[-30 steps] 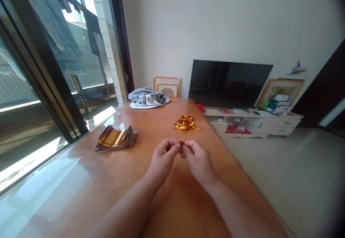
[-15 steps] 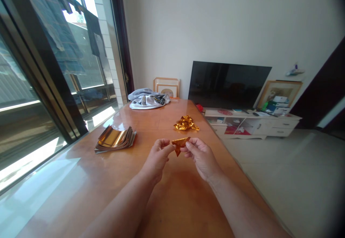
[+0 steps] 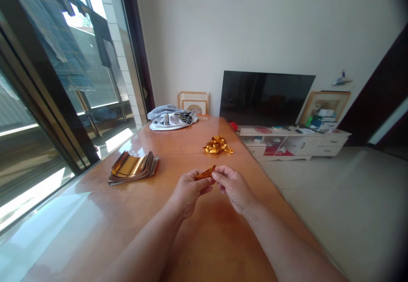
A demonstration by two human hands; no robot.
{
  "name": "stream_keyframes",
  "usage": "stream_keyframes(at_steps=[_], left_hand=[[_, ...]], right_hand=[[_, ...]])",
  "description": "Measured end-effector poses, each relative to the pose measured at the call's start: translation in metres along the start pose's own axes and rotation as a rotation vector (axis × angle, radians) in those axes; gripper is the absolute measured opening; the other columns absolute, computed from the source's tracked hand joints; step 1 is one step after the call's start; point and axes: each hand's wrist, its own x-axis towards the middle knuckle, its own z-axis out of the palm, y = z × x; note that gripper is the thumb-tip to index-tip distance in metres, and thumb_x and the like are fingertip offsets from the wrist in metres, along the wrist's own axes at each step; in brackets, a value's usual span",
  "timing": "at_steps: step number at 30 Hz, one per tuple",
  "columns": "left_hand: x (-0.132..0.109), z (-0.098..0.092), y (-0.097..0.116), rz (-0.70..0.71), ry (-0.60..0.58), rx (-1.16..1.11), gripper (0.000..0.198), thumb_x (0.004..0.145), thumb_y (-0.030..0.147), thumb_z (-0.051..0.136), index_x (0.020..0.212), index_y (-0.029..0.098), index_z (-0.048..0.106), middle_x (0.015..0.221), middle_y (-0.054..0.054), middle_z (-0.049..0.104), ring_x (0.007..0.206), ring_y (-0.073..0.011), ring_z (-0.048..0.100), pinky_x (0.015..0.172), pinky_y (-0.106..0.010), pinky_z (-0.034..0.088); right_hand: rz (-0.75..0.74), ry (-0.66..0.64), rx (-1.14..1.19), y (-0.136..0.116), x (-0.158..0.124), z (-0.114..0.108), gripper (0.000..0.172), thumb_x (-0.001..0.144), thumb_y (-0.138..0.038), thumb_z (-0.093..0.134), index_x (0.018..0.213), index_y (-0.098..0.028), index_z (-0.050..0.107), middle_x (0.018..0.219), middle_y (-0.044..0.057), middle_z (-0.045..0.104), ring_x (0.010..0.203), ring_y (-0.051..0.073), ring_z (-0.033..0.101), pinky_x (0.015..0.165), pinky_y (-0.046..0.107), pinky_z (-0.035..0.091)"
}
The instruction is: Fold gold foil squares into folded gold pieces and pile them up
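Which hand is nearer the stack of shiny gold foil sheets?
Left. The left hand is right of the stack of shiny gold foil sheets; the right hand is farther right, across the folded gold foil piece both pinch.

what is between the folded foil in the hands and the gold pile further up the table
Nothing visible. The left hand and right hand both pinch the foil, and only bare table lies between it and the pile. The sheet stack sits off to the left, clear of that line.
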Motion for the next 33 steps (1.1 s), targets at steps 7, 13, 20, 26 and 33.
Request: stream_keyframes(at_steps=[7,13,20,26,33], left_hand=[[0.0084,-0.0068,-0.0097,0.344,0.112,0.446,0.017,0.081,0.031,0.071,0.091,0.018,0.074,0.085,-0.004,0.074,0.080,-0.0183,0.067,0.074,-0.028,0.050],[0.0051,-0.0052,-0.0100,0.546,0.174,0.623,0.019,0.085,0.026,0.067,0.100,0.026,0.078,0.099,-0.005,0.077,0.093,-0.0216,0.070,0.086,-0.032,0.053],[0.0017,-0.0043,-0.0070,0.676,0.152,0.746,0.022,0.091,0.023,0.060,0.105,0.028,0.077,0.105,-0.005,0.075,0.098,-0.0212,0.069,0.091,-0.033,0.052],[-0.0006,-0.0047,-0.0052,0.732,0.157,0.800,0.025,0.093,0.024,0.058,0.109,0.029,0.076,0.116,-0.007,0.072,0.108,-0.0231,0.067,0.096,-0.035,0.050],[-0.0007,-0.0063,-0.0052,0.743,0.152,0.857,0.027,0.095,0.025,0.056,0.112,0.030,0.075,0.123,-0.008,0.069,0.114,-0.0239,0.065,0.097,-0.035,0.049]], right_hand=[[0.049,0.082,0.129,-0.0009,-0.0008,-0.0012,0.023,0.076,-0.039,0.074,0.085,-0.020,0.065,0.077,0.000,0.066,0.061,0.012,0.053,0.053,0.024,0.036],[0.119,0.046,0.257,-0.0008,-0.0004,-0.0022,0.027,0.074,-0.042,0.077,0.081,-0.020,0.064,0.075,0.001,0.068,0.059,0.011,0.054,0.054,0.024,0.036],[0.124,0.024,0.292,-0.0016,-0.0005,-0.0016,0.027,0.075,-0.041,0.078,0.082,-0.019,0.065,0.075,0.002,0.067,0.059,0.011,0.054,0.053,0.023,0.037],[0.129,0.027,0.268,-0.0010,-0.0001,-0.0012,0.029,0.074,-0.044,0.078,0.083,-0.019,0.064,0.073,0.002,0.067,0.058,0.012,0.054,0.052,0.024,0.036],[0.144,0.016,0.307,0.0004,0.0003,-0.0023,0.026,0.076,-0.041,0.078,0.081,-0.018,0.066,0.073,0.001,0.067,0.058,0.011,0.054,0.052,0.023,0.037]])
